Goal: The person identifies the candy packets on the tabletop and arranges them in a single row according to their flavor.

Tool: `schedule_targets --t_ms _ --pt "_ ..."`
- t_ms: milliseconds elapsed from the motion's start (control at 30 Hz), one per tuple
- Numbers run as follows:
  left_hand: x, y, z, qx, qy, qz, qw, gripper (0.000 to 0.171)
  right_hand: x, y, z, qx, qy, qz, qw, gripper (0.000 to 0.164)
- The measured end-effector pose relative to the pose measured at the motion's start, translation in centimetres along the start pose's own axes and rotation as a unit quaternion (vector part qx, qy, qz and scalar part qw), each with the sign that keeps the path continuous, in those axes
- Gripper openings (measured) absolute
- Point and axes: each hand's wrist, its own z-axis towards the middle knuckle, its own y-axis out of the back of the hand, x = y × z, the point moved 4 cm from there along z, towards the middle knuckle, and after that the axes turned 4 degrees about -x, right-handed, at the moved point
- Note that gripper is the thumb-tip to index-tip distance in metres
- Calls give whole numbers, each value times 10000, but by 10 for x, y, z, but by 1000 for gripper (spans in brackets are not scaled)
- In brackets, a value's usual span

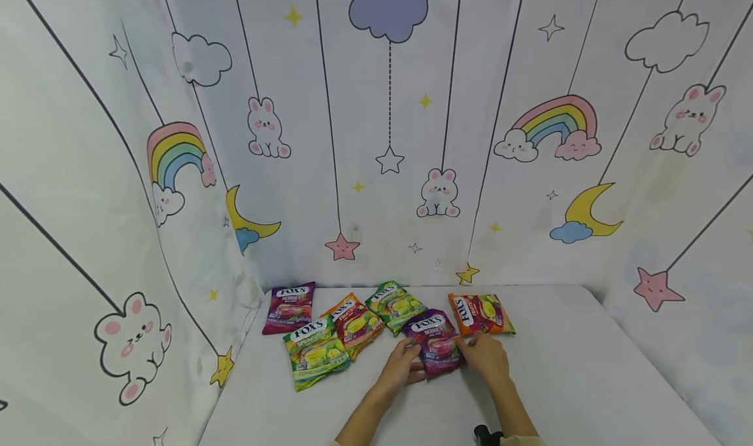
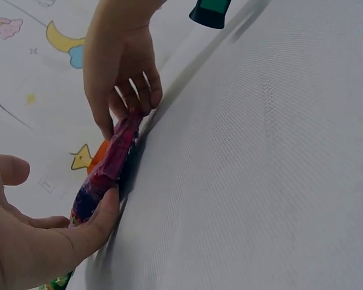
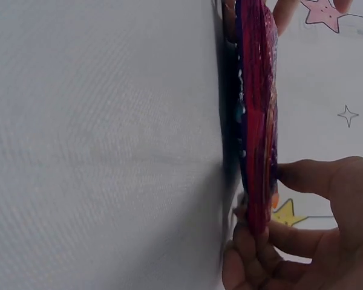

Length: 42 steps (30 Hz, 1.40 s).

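A purple Fox's Berries candy bag (image 1: 436, 346) is between my two hands at the front of the group of bags. My left hand (image 1: 399, 371) pinches its left edge, thumb on one face and fingers on the other. At the opposite edge, my right hand (image 1: 488, 357) grips the bag between thumb and fingers. Seen edge-on in the right wrist view, the purple bag (image 3: 257, 115) has a dark shadow beside it on the cloth. An orange Fox's Fruits bag (image 1: 484, 314) lies just beyond my right hand.
Left of my hands lie a green Spring Tea-like bag (image 1: 316, 354), an orange bag (image 1: 356, 325), another green bag (image 1: 393, 305) and a purple bag (image 1: 289, 308). A dark object (image 1: 485, 435) stands by my right forearm. Printed cloth walls (image 1: 382, 230) border the white table (image 1: 570, 380).
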Motion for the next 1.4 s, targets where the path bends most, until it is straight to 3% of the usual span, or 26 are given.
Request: schedule_targets --t_ms 167,400,533,867,1400 --pt "2 1 2 -133 -47 32 9999 58 -1 -2 0 76 59 214 9997 45" --pt "8 5 7 -784 -94 468 9958 43 -2 -5 0 229 25 428 9988 46" --pt "9 5 8 -937 -266 572 9936 41 -3 -6 1 271 23 535 9982 45" --pt "7 5 6 -1019 -364 665 9919 39 -5 -8 2 294 124 703 9970 44" --pt "2 2 0 -1025 -644 415 9918 39 -1 -2 -7 200 207 1004 9945 42"
